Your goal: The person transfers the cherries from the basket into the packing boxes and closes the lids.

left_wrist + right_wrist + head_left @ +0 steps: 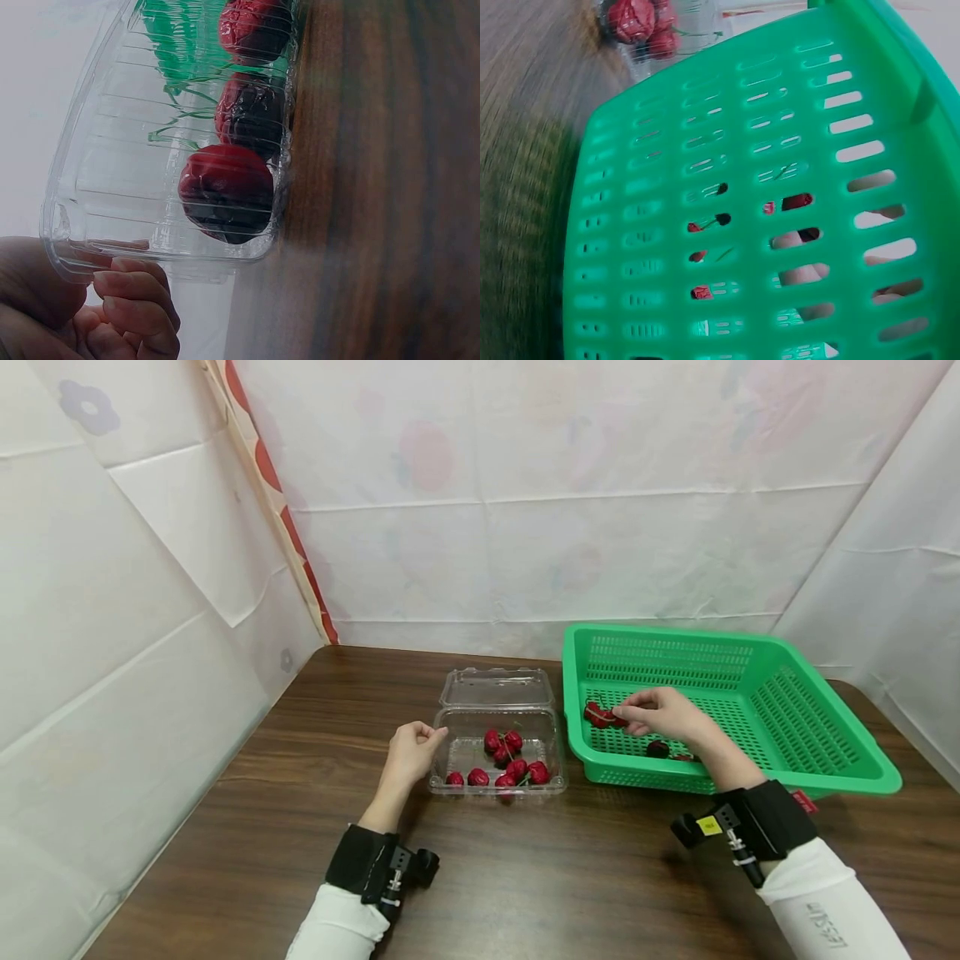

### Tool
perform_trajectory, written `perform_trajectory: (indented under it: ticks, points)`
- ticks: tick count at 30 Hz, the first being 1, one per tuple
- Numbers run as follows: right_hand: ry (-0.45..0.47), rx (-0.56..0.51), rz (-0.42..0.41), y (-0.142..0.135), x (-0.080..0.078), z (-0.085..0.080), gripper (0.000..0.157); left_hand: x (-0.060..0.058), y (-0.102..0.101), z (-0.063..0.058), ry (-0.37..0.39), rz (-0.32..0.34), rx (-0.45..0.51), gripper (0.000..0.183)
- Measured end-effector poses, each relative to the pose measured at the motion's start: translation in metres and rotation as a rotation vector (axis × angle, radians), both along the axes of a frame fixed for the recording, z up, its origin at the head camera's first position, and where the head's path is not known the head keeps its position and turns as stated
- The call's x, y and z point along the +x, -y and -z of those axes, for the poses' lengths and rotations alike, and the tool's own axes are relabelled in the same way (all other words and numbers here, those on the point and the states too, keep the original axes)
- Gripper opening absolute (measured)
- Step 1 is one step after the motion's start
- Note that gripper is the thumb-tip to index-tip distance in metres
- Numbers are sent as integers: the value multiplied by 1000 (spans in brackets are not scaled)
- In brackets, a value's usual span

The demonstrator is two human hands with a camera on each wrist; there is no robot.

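An open clear plastic clamshell box (497, 727) stands on the table with several red cherries (517, 769) inside, some on green stems. My left hand (411, 752) pinches its left rim, thumb and curled fingers (139, 300) at the corner in the left wrist view. Through the clear wall there, a dark red cherry (227, 193) shows near that corner. Over the left part of a green basket (813, 672), my right hand (660, 714) pinches a cherry (618, 718) beside other red cherries (597, 716). In the right wrist view the basket's slotted wall mostly hides this hand.
Darker cherries (657, 749) lie on the basket floor below my right hand. The box's lid (497, 687) is folded back toward the wall. White patterned sheeting (600, 552) hangs behind and beside the brown wooden table (540, 877).
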State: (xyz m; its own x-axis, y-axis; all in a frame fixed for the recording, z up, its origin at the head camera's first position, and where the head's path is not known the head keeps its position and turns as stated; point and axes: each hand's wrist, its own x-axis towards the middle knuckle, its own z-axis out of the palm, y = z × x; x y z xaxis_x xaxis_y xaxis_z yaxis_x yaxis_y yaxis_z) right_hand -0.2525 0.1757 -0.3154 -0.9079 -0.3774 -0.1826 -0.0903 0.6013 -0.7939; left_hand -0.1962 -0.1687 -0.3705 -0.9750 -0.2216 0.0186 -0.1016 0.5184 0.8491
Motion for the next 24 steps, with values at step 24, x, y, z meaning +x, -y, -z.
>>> perform_trajectory:
  ticks: [24]
  points:
    - [-177, -355, 138, 13, 20, -21, 49, 0, 0, 0, 5, 1, 4, 23]
